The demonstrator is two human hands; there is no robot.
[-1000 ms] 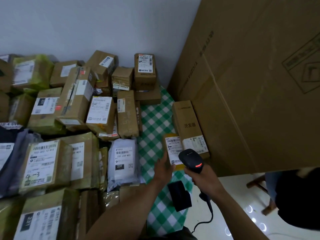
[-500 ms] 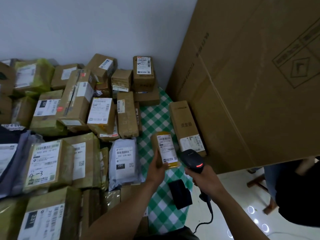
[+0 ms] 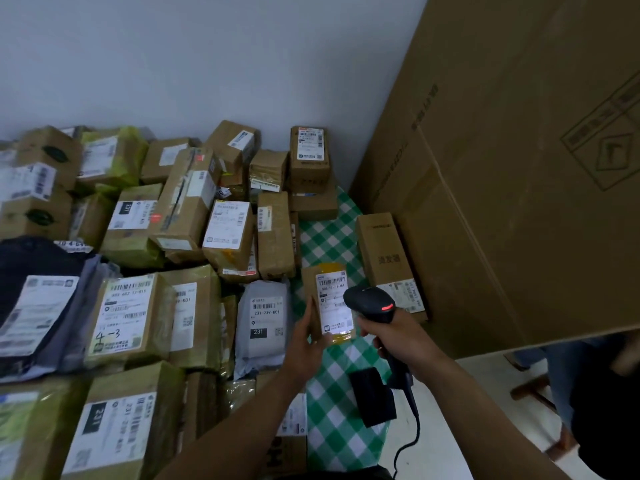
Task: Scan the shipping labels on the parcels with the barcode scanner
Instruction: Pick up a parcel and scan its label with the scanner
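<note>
My left hand (image 3: 308,336) grips a small brown parcel (image 3: 313,289) by its lower left side, with its white shipping label (image 3: 333,303) facing up. My right hand (image 3: 394,336) holds the black barcode scanner (image 3: 372,304) by its handle. A red light glows on the scanner head, which sits just right of the label and points at it. The scanner's cable (image 3: 410,431) hangs down below my wrist.
Several labelled cardboard parcels (image 3: 228,230) and a grey mailer bag (image 3: 261,320) crowd a table with a green checked cloth (image 3: 329,237). A long box (image 3: 384,254) lies at right beside a huge carton (image 3: 519,168). A black scanner stand (image 3: 372,394) sits near the edge. A person stands at right.
My left hand has carried the small parcel leftward and turned its label toward the scanner. The scanner has stayed close to the label's right edge.
</note>
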